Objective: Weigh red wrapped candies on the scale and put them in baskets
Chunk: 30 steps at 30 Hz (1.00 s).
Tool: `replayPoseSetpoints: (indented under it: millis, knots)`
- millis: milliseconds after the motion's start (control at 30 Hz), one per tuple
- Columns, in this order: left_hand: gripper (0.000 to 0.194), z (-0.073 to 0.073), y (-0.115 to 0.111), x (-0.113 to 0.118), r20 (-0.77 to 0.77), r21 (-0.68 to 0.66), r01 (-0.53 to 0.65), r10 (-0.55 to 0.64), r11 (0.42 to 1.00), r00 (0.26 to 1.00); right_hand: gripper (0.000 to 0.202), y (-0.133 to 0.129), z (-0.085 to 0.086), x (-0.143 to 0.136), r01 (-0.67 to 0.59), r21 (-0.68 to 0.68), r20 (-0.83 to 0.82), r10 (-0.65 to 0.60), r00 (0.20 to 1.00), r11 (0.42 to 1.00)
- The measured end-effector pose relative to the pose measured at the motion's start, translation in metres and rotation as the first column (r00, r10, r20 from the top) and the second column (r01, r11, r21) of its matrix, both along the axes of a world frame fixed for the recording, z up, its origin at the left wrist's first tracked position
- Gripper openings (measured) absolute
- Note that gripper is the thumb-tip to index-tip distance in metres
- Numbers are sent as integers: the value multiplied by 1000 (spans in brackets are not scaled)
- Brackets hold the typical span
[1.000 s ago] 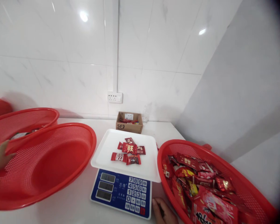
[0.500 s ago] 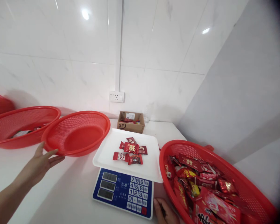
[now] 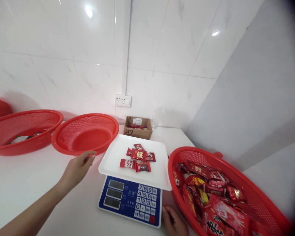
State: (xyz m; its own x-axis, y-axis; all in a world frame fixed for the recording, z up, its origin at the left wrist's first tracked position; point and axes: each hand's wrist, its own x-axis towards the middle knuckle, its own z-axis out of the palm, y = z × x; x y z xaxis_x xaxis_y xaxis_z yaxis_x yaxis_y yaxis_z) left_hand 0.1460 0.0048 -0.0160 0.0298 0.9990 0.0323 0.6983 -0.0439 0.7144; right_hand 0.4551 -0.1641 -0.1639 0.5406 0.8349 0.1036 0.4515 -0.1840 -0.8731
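Left hand (image 3: 78, 167) out at about 10 o'clock from the scale, fingers loosely curled and holding nothing, fingertips just at the near rim of the empty red mesh basket (image 3: 86, 133). Basket set flat on the white counter (image 3: 27, 183), mouth up, close beside the weighing tray's left edge, seemingly so that the hand can reach both without stretching.

Right hand (image 3: 175, 222) low at 5 o'clock, resting on the counter between the scale's blue keypad (image 3: 130, 200) and the full basket; only the back and a few fingers in view, so grip impossible to tell, though something dark shows between the fingers.

White tray (image 3: 113, 157) sitting on top of the electronic scale, with a small cluster of red candy packets (image 3: 137, 160) heaped near its middle, likely to keep the load centred over the platform.

Large red basket of mixed snack packets (image 3: 211, 193) at 3 to 4 o'clock, rim touching or nearly touching the tray's right corner, within easy reach of the right hand.

Another red basket (image 3: 22, 131) at 9 o'clock, a few packets inside, well apart from the scale. Small cardboard box (image 3: 137, 128) at 12 o'clock against the tiled wall, below a wall socket (image 3: 123, 101).
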Motion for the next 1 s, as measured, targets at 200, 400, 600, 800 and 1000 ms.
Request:
replayPoseSetpoints:
  millis: [200,400,600,800,1000]
  knots:
    - [36,0,1,59,-213,238,495,-452,836,866,58,0,10,-3,-18,7,-23,18,1000,1000]
    - [63,-10,26,110,-454,213,815,-684,538,571,58,1,18,-8,-10,51,-18,11,1000,999]
    - [63,-16,43,130,-526,170,851,-685,497,504,58,1,17,-8,-16,50,-27,18,999,999]
    - [71,-10,46,135,-554,119,842,-669,526,496,57,1,12,-7,-14,48,-50,16,999,999]
    - [65,-8,47,136,-493,131,770,-632,625,597,57,1,14,-7,-22,58,-56,25,998,998]
